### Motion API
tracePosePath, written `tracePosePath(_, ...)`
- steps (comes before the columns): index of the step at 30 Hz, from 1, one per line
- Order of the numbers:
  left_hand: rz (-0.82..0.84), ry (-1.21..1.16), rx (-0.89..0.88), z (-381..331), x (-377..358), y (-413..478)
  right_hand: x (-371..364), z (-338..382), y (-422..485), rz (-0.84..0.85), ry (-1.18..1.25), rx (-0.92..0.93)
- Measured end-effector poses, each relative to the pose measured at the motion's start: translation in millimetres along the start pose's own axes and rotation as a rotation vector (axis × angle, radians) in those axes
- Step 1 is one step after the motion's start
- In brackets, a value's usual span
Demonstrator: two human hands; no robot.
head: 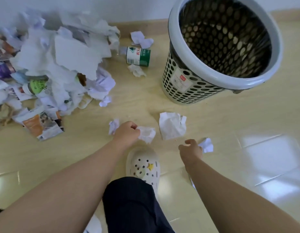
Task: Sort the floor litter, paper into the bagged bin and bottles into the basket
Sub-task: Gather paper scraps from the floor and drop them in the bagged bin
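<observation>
My left hand (126, 132) pinches a crumpled white tissue (147, 134) just above the floor in front of my shoe. My right hand (191, 148) hangs beside a small crumpled paper ball (207, 145), fingers loosely curled, and whether it touches the ball is unclear. A larger crumpled white sheet (172, 125) lies between the hands, a little farther out. The bagged bin (182, 81), a perforated grey basket with a black liner, stands at the upper right. A clear bottle with a green and white label (138, 56) lies on its side left of the bin.
A big heap of torn paper, tissue and magazine scraps (50, 64) fills the left side against the wall, with a green-capped bottle (35, 86) half buried in it. Small paper bits (114, 126) lie near my left hand. My white clog (143, 167) stands below the hands.
</observation>
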State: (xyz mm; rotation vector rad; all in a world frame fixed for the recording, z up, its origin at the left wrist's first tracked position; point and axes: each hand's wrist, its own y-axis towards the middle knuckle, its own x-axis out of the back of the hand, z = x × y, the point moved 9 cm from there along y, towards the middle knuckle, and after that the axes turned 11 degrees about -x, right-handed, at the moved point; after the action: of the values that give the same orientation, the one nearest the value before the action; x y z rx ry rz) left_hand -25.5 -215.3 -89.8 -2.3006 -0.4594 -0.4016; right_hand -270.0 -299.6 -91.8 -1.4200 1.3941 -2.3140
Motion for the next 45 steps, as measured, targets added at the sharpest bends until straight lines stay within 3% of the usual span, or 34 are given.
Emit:
tracePosePath(6, 0.023, -0.056, 0.02, 14.4, -41.2, 7.7, 32.7, -55.8, 20.1, -0.289, 0.087, -0.162)
tracePosePath(11, 0.002, -0.093, 0.068, 22.8, -52.7, 14.1, 3.9, -105.0, 38.1, -0.2, 0.227, -0.376)
tracePosePath(16, -0.036, -0.138, 0.076, 27.0, -50.3, 22.7, -18.8, -102.0, 47.4, -0.109, 0.259, -0.284)
tracePosePath(21, -0.128, -0.149, 0.046, 19.9, -35.5, 30.3, -25.2, -63.1, 46.5, -0.029, 0.229, -0.056)
tracePosePath(25, -0.214, -0.099, 0.01, 9.6, -18.4, 35.2, 7.6, -17.5, 34.6, -0.236, 0.096, 0.22)
tracePosePath(28, -0.259, -0.125, -0.01, 8.8, -12.0, 36.3, 37.5, -6.9, 40.9, -0.433, 0.006, 0.242)
tracePosePath(30, -0.262, -0.093, -0.051, 6.5, -8.8, 35.3, 42.4, -11.7, 56.5, -0.389, -0.052, 0.141)
tracePosePath(34, -0.258, 0.022, -0.156, 2.4, -0.3, 31.0, 24.2, -27.7, 79.9, -0.137, -0.065, -0.019)
tracePosePath(39, -0.291, 0.283, -0.228, 8.4, 22.6, 25.5, 5.1, -21.8, 70.8, -0.139, 0.01, 0.047)
tracePosePath(42, -0.321, 0.419, -0.18, 20.3, 40.5, 20.9, -20.0, -6.1, 53.8, -0.024, 0.153, 0.088)
tracePosePath(45, -0.252, 0.562, -0.128, 32.1, 47.2, 21.7, -32.3, 3.5, 38.0, -0.055, 0.3, 0.073)
